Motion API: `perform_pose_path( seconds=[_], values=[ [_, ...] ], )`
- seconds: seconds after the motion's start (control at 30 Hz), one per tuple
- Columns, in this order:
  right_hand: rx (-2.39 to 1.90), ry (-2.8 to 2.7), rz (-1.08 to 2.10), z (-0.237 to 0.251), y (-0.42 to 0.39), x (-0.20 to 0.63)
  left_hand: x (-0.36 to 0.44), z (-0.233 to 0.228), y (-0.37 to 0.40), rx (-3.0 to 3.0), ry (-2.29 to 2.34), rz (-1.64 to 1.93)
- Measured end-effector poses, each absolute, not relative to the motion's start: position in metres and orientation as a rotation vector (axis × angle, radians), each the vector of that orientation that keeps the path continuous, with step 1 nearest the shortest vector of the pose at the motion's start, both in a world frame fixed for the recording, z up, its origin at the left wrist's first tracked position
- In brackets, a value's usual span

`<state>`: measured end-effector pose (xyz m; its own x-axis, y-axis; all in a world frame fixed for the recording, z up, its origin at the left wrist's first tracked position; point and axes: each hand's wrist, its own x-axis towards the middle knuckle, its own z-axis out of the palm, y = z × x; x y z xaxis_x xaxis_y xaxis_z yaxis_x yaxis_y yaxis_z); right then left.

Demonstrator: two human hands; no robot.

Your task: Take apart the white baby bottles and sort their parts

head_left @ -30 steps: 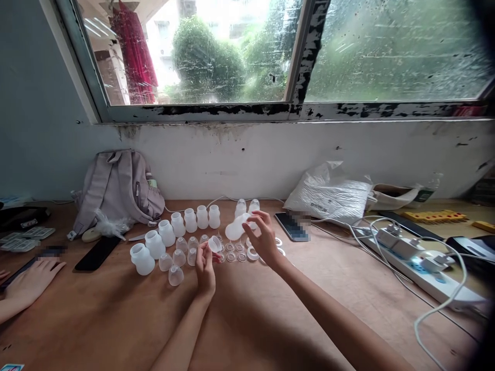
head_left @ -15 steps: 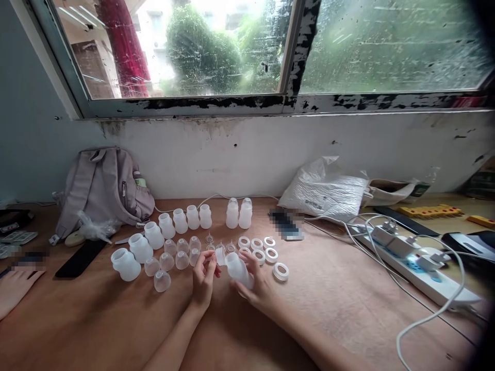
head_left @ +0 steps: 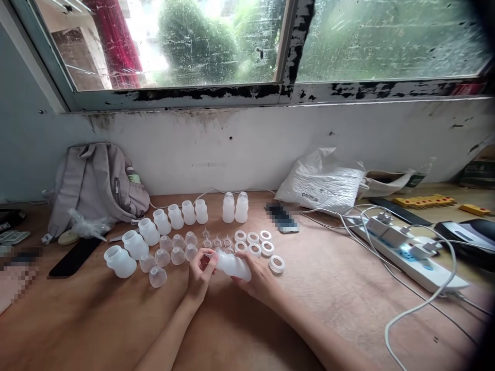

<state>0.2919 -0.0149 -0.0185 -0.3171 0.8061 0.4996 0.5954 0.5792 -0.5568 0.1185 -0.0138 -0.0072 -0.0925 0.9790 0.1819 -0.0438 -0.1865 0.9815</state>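
The bottle (head_left: pixel 233 265) mouth is covered by the left hand (head_left: pixel 200 273); whatever small part is pinched there cannot be made out. The bottle's underside is hidden by the right hand (head_left: pixel 258 278). Both forearms are cut off at the bottom edge. The phone (head_left: pixel 282 217) screen is pixelated, as is a patch at the left edge (head_left: pixel 17 275). The cable (head_left: pixel 410 314) is cut off at the bottom edge. The right corners are blacked out.

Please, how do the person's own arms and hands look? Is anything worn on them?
Both forearms are bare as far as the picture shows: no sleeves, no gloves. The left hand and the right hand show no watch, bracelet or ring. The arms are slim.
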Motion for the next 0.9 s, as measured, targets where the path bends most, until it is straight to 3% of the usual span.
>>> perform_pose_path(
  seconds=[0.23, 0.53, 0.9],
  values=[
    [-1.033, -2.103, 0.248, -0.011, -0.015, 0.295, 0.118, -0.014, -0.009, 1.250, 1.176, 1.383],
    [-1.062, -2.033, 0.420, -0.005, -0.015, 0.300, 0.110, -0.001, -0.011, 1.242, 0.918, 1.306],
    [-1.071, -2.066, 0.409, -0.008, -0.014, 0.300, 0.107, -0.004, -0.007, 1.190, 0.921, 1.398]
  ],
)
